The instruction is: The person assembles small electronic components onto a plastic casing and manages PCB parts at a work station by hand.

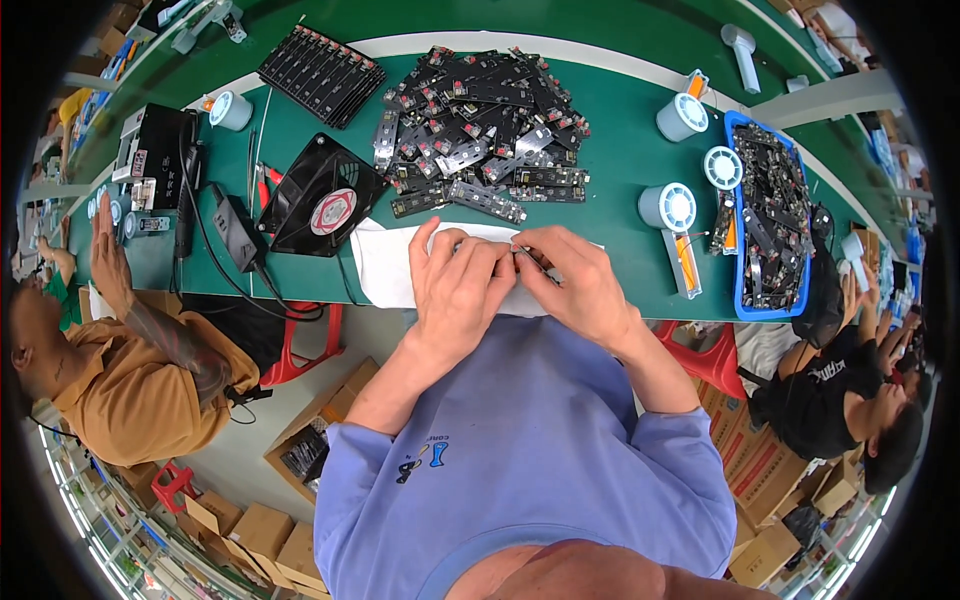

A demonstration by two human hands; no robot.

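Observation:
My left hand (pixel 455 285) and my right hand (pixel 582 285) meet over a white cloth (pixel 385 268) at the table's near edge. Fingertips of both hands pinch a small dark piece (pixel 540 263), which looks like the edge of a circuit board. Most of it is hidden behind the fingers. Just beyond the hands lies a big heap of black, narrow circuit boards (pixel 490 125), some with red parts. One board (pixel 487 201) rests at the near side of that heap, close to the cloth.
Left of the cloth stands a black square fan (pixel 325 200), near red-handled pliers (pixel 265 187) and a black power adapter (pixel 238 232). Stacked black panels (pixel 320 75) lie behind. At right are light-blue round fan housings (pixel 668 207) and a blue bin (pixel 738 265) of boards. Co-workers sit both sides.

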